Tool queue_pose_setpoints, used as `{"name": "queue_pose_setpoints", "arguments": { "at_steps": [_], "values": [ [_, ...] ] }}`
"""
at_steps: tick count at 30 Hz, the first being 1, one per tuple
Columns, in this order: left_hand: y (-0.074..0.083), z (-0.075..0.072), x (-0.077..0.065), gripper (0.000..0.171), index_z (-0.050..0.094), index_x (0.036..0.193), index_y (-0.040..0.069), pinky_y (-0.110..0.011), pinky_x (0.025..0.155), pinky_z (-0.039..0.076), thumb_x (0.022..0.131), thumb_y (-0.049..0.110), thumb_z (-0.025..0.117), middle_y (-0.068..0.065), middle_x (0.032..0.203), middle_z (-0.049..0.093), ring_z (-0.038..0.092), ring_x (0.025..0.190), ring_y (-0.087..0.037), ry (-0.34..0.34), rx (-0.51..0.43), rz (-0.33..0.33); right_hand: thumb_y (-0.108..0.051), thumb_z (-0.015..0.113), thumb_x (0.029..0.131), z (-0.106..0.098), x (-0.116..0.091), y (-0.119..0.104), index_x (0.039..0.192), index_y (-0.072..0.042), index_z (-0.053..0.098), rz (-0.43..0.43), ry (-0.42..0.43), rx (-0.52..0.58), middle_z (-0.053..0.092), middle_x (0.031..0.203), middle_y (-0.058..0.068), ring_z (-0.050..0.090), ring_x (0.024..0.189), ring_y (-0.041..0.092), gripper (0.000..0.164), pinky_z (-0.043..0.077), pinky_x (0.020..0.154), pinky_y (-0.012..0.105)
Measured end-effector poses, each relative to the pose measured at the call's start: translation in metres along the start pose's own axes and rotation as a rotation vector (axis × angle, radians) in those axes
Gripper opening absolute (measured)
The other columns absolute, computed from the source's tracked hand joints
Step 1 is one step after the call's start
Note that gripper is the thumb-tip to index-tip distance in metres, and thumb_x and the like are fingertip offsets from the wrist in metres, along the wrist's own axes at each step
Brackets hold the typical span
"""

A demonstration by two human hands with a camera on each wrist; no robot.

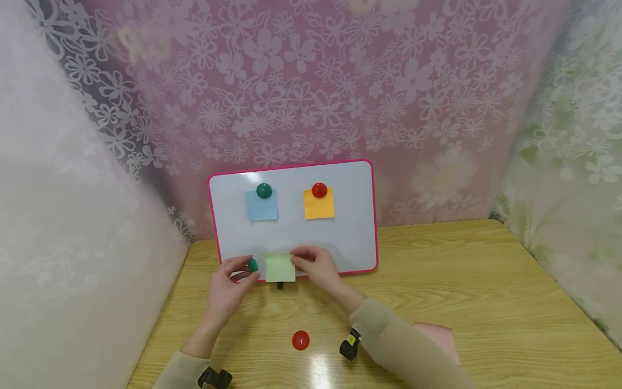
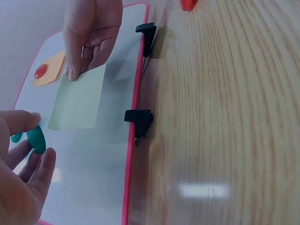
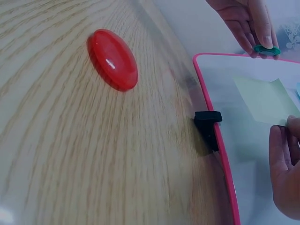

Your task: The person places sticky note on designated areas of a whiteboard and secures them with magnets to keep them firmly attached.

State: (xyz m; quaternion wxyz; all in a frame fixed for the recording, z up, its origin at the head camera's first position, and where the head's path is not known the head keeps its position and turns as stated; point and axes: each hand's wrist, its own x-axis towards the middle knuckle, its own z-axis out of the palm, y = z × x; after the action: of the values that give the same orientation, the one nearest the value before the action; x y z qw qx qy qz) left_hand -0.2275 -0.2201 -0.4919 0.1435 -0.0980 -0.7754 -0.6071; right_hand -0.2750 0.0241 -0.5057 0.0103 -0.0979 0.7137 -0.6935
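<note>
My left hand [image 1: 228, 286] pinches a round green magnet [image 1: 252, 265] between thumb and fingers, just left of a light green sticky note [image 1: 280, 268]. That note is pinched at its right edge by my right hand [image 1: 317, 268], in front of the lower part of a pink-framed whiteboard [image 1: 350, 232]. In the left wrist view the magnet [image 2: 36, 139] is turned on edge, and the note [image 2: 78, 101] hangs over the board's surface. The right wrist view shows the magnet's underside [image 3: 267, 50] facing the camera.
Higher on the board, a green magnet [image 1: 264, 190] sits on a blue note [image 1: 262, 208] and a red magnet [image 1: 319, 189] on an orange note [image 1: 319, 208]. Another red magnet [image 1: 301, 340] and a pink note [image 1: 439, 340] lie on the table. Black feet [image 2: 139, 121] support the board.
</note>
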Motion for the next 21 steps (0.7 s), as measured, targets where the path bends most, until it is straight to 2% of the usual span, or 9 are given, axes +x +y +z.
{"name": "queue_pose_setpoints", "arguments": {
  "at_steps": [7, 10, 15, 17, 21],
  "values": [
    [0.0, 0.0, 0.001, 0.042, 0.073, 0.128, -0.007, -0.023, 0.089, 0.059, 0.088, -0.008, 0.083, -0.022, 0.123, 0.065, 0.066, 0.109, -0.039, 0.031, -0.013, 0.005, -0.005, 0.074, 0.101, 0.007, 0.004, 0.001, 0.118, 0.003, 0.077, -0.008, 0.003, 0.011, 0.076, 0.112, 0.014, 0.074, 0.1, 0.023, 0.019, 0.061, 0.093, 0.047],
    [0.001, -0.001, 0.0, 0.04, 0.073, 0.129, -0.006, -0.023, 0.09, 0.059, 0.09, -0.007, 0.083, -0.021, 0.123, 0.065, 0.066, 0.109, -0.038, 0.023, -0.016, 0.011, -0.005, 0.072, 0.103, 0.009, 0.004, -0.002, 0.12, 0.004, 0.076, -0.016, -0.006, -0.002, 0.075, 0.114, 0.017, 0.074, 0.104, 0.03, 0.021, 0.061, 0.093, 0.047],
    [0.003, -0.001, 0.0, 0.04, 0.072, 0.131, -0.004, -0.026, 0.093, 0.058, 0.092, -0.003, 0.082, -0.018, 0.124, 0.065, 0.067, 0.108, -0.035, 0.019, -0.016, 0.007, -0.007, 0.072, 0.103, 0.011, 0.006, -0.001, 0.118, -0.001, 0.078, -0.018, -0.015, -0.052, 0.076, 0.111, 0.012, 0.074, 0.1, 0.026, 0.017, 0.062, 0.089, 0.04],
    [0.003, 0.0, 0.0, 0.04, 0.072, 0.131, -0.005, -0.026, 0.093, 0.059, 0.092, -0.003, 0.082, -0.018, 0.124, 0.065, 0.067, 0.108, -0.035, 0.029, -0.01, 0.014, -0.009, 0.073, 0.102, 0.012, 0.008, 0.003, 0.115, -0.005, 0.08, -0.024, -0.01, -0.076, 0.077, 0.109, 0.006, 0.073, 0.096, 0.019, 0.015, 0.062, 0.085, 0.035],
    [0.003, 0.002, 0.001, 0.039, 0.073, 0.129, -0.005, -0.029, 0.092, 0.06, 0.091, -0.004, 0.083, -0.018, 0.121, 0.066, 0.068, 0.106, -0.036, 0.046, 0.001, 0.046, -0.01, 0.073, 0.102, 0.014, 0.008, 0.002, 0.114, -0.006, 0.08, -0.031, -0.004, -0.105, 0.077, 0.108, 0.005, 0.072, 0.095, 0.017, 0.014, 0.062, 0.084, 0.034]
  ]
}}
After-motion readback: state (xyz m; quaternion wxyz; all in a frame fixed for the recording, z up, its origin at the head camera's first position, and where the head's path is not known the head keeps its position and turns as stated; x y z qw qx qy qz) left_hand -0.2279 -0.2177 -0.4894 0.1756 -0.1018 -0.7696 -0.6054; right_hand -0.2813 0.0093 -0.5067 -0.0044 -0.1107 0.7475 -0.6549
